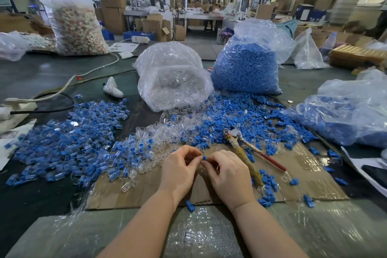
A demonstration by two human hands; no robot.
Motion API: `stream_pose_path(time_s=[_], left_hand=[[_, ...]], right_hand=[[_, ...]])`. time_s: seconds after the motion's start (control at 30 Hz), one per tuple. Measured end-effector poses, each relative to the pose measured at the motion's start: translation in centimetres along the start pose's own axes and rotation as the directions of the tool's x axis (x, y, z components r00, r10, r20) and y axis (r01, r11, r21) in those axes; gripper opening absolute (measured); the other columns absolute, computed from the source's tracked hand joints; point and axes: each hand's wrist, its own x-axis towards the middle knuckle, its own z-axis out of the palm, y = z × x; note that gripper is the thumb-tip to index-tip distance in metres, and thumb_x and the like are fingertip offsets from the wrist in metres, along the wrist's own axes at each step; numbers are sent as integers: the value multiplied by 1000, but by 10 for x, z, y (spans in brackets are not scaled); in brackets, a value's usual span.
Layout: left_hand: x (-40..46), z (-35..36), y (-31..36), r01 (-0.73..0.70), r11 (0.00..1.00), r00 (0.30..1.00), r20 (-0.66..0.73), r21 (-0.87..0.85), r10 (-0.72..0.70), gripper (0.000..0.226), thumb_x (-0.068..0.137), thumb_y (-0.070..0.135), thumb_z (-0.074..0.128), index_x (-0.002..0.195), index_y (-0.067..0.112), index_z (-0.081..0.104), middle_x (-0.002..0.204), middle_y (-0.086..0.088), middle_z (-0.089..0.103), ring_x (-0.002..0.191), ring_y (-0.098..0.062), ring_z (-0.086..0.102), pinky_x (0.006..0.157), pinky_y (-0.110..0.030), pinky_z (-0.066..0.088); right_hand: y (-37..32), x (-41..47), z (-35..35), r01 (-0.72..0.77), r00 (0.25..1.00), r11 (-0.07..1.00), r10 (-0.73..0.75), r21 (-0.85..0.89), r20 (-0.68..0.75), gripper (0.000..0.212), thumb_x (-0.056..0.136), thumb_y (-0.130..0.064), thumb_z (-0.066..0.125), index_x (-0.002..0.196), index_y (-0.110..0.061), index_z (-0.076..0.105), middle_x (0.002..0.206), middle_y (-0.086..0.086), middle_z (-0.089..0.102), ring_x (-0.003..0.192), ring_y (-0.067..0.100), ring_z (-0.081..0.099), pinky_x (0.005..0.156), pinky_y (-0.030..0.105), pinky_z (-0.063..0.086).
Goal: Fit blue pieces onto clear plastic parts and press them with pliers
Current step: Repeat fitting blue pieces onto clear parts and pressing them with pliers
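Observation:
My left hand (180, 165) and my right hand (228, 174) meet over the cardboard sheet (303, 172), fingertips pinched together on a small blue piece (204, 157). Any clear part between the fingers is hidden. The pliers (244, 146), with one wrapped handle and one red-tipped handle, lie on the cardboard just right of my right hand, untouched. Loose clear plastic parts (167, 130) are heaped ahead of my hands. Loose blue pieces (240, 119) spread to the right of them. A pile of fitted blue-and-clear parts (69, 142) lies at the left.
A bag of clear parts (173, 77) and a bag of blue pieces (247, 69) stand behind the heaps. Another bag of blue pieces (345, 119) lies at the right. A white cable (69, 82) and power strip (18, 103) are at the left. Bubble wrap (199, 234) covers the near edge.

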Motion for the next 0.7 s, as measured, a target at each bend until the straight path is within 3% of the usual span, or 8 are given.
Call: stream_pose_path(time_s=[0.13,0.23,0.33,0.43,0.57,0.7], left_hand=[[0,0,-1,15,1000,1000,1,-12,-15,18,85,9,65,80,26,62,77,7,66,73,-4,62,68,-11,49],[1,0,-1,27,1000,1000,1,-12,-27,16,85,11,65,81,26,62,77,9,66,72,1,61,66,-8,47],[1,1,-2,23,1000,1000,-2,11,-23,16,85,13,65,81,27,61,79,10,65,74,0,59,66,-5,44],[1,1,-2,22,999,1000,-2,27,-22,17,85,13,65,81,29,60,79,10,64,76,-1,59,67,-5,44],[3,1,-1,38,999,999,-3,24,-38,17,86,15,64,80,30,60,80,10,65,76,-2,59,66,-5,43],[4,0,-2,65,998,998,2,16,-65,13,86,15,64,82,27,60,81,8,65,77,-3,59,67,-5,44]], right_hand=[[1,2,-2,-24,999,1000,24,4,-49,11,83,-24,66,80,-14,64,80,-2,62,75,19,57,70,34,45],[5,4,-3,-197,980,970,191,-141,-55,21,87,-28,62,104,-15,63,104,1,61,100,21,55,86,37,38],[11,8,-9,-409,896,843,444,-349,21,47,93,-43,45,132,-16,45,133,6,47,125,24,40,103,40,29],[21,11,-18,-480,766,686,631,-547,118,68,94,-56,31,146,-14,19,148,13,31,137,29,26,111,51,19],[31,15,-28,-489,673,634,711,-599,203,75,92,-59,31,149,-15,10,151,10,26,138,31,23,111,57,13],[30,21,-34,-459,699,652,684,-603,209,63,92,-54,38,138,-11,29,140,13,36,128,30,32,105,48,27]])
